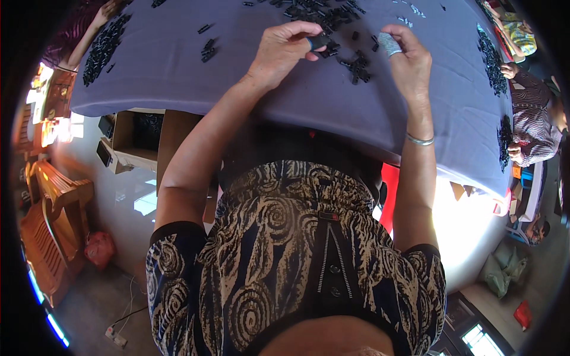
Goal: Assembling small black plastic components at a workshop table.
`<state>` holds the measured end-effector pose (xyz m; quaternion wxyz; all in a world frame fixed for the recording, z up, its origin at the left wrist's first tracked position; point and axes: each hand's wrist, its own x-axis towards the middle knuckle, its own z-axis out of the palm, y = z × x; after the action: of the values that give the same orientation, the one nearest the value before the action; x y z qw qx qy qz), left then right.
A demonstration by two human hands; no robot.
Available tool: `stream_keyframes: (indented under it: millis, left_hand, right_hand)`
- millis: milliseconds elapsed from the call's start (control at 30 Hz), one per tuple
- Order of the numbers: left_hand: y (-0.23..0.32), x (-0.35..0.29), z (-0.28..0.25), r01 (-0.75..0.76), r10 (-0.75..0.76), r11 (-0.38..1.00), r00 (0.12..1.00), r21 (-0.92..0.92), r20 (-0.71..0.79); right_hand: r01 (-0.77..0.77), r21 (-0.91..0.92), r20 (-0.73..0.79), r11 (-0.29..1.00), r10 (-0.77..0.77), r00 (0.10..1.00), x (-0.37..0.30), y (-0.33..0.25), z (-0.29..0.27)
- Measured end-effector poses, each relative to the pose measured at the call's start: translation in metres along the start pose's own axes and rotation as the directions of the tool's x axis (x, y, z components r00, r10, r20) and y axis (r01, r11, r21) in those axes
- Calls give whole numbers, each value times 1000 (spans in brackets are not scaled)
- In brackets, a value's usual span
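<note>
My left hand (279, 52) is over the table with its fingers closed round a small black part (332, 47). Dark material with a teal edge covers its thumb tip. To its right, my right hand (411, 62) has thumb and forefinger bent together, the thumb tip wrapped in pale silvery tape (389, 44). Whatever those fingers hold, if anything, is hidden. Loose black parts (358, 67) lie between my hands. Beyond them spreads a larger heap of similar short black pieces (317, 12). A few more pieces (208, 51) lie left of my left hand.
A grey-purple cloth (237, 98) covers the table. Other people's hands (108, 10) (509, 71) are at its left and right edges, near black heaps (107, 50) (490, 59). An open cardboard box (136, 137) stands below the left edge, with a wooden bench (56, 207) farther left.
</note>
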<state>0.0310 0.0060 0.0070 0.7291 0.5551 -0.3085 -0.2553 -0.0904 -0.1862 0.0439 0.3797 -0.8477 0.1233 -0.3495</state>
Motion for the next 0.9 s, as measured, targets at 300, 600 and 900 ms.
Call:
stream_keyframes:
  millis: [300,600,900]
  left_hand:
    - [3,6,-21,46,-40,994,998,104,-57]
    - [-2,5,-17,25,-26,998,999,66,22]
    - [0,4,-18,65,-65,996,998,64,0]
  right_hand:
    - [-187,-116,591,975,219,776,-1,6,-25]
    - [-40,-126,409,991,88,908,-9,-3,19]
    - [-88,-103,146,991,103,984,-2,23,10]
